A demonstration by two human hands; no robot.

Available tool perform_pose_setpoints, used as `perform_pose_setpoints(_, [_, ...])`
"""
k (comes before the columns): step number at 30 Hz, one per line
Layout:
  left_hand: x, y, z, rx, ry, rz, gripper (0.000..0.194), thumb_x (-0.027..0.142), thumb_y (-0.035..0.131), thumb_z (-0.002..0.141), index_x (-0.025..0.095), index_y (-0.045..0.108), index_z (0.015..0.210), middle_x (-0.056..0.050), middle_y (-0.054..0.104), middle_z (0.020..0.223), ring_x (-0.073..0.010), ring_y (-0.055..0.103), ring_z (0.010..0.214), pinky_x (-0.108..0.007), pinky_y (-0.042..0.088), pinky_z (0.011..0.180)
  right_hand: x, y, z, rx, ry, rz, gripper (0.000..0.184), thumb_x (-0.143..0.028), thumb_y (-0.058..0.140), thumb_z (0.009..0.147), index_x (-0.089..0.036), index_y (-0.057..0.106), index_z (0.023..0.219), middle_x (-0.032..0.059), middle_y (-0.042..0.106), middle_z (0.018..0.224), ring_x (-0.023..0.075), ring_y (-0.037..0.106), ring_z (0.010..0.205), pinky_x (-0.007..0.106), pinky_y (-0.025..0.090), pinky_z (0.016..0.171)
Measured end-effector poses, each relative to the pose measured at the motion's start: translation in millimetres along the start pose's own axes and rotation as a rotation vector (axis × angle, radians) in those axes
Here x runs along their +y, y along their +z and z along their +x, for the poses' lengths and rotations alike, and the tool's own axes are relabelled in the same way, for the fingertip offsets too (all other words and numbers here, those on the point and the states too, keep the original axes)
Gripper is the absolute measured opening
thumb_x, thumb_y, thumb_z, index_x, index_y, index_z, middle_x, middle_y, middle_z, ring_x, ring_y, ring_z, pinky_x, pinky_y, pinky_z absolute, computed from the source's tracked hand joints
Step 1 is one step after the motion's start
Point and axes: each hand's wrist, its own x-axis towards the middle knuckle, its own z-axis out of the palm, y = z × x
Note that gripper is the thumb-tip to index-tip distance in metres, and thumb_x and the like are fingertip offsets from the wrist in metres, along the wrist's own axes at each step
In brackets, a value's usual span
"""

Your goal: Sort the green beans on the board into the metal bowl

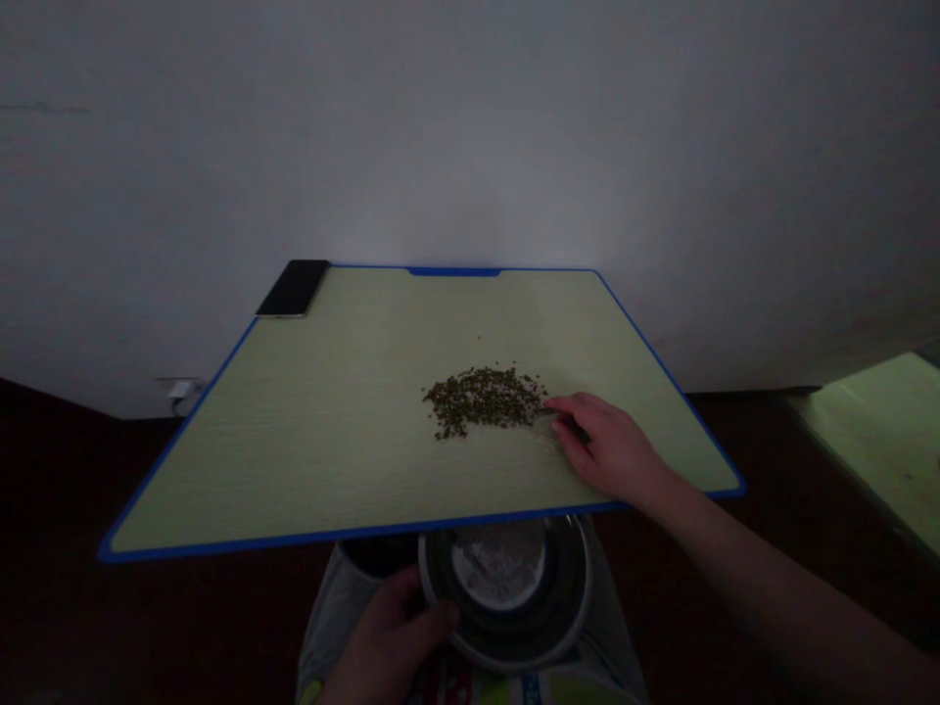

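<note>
A pale green wood-grain board (294, 431) with a blue edge tilts away from me, and a loose pile of small dark green grains (481, 399) lies near its middle. My right hand (606, 446) rests on the board at the pile's right side, pinching a thin metal utensil (544, 411) whose tip touches the pile's edge. Below the board's near edge, my left hand (386, 636) grips the rim of a round metal bowl (514, 658). White powder (499, 565) coats the bowl's bottom, and the board hides its far rim.
A black phone (292, 289) lies at the board's far left corner. A white wall (470, 127) rises behind the board above a dark floor. Another pale green surface (881, 441) shows at the far right. Patterned trousers (330, 627) lie beneath the bowl.
</note>
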Motion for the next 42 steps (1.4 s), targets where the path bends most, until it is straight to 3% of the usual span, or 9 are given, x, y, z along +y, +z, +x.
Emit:
perform_pose_setpoints(12, [-10,-5.1,2,0.008,-0.015,-0.046,0.032,0.033,0.081,0.064,0.017,0.077,0.092,-0.009,0.081,0.092,-0.0260,0.073,0.087,-0.040,0.053,0.091,0,2,7,-0.028,0.011,0.014,0.025,-0.019,0.047,0.092,-0.018,0.061,0.113,0.0107,0.070,0.098,0.0229,0.066,0.089,0.039,0.055,0.077])
perform_pose_setpoints(18, [-6,-3.0,0,-0.031,-0.005,-0.031,0.034,0.036,0.081,0.065,0.016,0.077,0.092,-0.009,0.080,0.083,-0.0282,0.073,0.087,-0.042,0.053,0.091,0,1,7,-0.058,0.005,0.054,0.025,-0.018,0.048,0.092,-0.016,0.060,0.113,0.0098,0.069,0.094,0.0214,0.065,0.086,0.036,0.054,0.075])
perform_pose_setpoints(22, [-5,-0.6,-1,0.017,-0.004,-0.029,0.034,0.036,0.082,0.062,0.015,0.077,0.089,-0.009,0.079,0.079,-0.0278,0.073,0.085,-0.040,0.054,0.088,1,1,7,-0.067,0.000,0.070,0.024,-0.018,0.048,0.092,-0.017,0.060,0.113,0.0093,0.069,0.094,0.0209,0.065,0.085,0.035,0.053,0.073])
perform_pose_setpoints(26, [-7,-3.4,1,0.038,-0.018,0.010,0.035,0.038,0.081,0.062,0.015,0.077,0.089,-0.009,0.080,0.081,-0.0245,0.073,0.076,-0.038,0.055,0.085,2,2,8,-0.058,0.025,0.064,0.024,-0.019,0.049,0.092,-0.017,0.061,0.113,0.0095,0.069,0.095,0.0210,0.066,0.085,0.036,0.054,0.074])
perform_pose_setpoints(42, [-4,-2.0,-1,0.005,0.004,-0.001,0.032,0.037,0.082,0.063,0.017,0.079,0.088,-0.009,0.081,0.084,-0.0262,0.073,0.082,-0.039,0.055,0.088,-1,4,7,-0.059,-0.006,0.072,0.025,-0.020,0.048,0.093,-0.017,0.060,0.114,0.0090,0.069,0.093,0.0206,0.065,0.084,0.037,0.054,0.075])
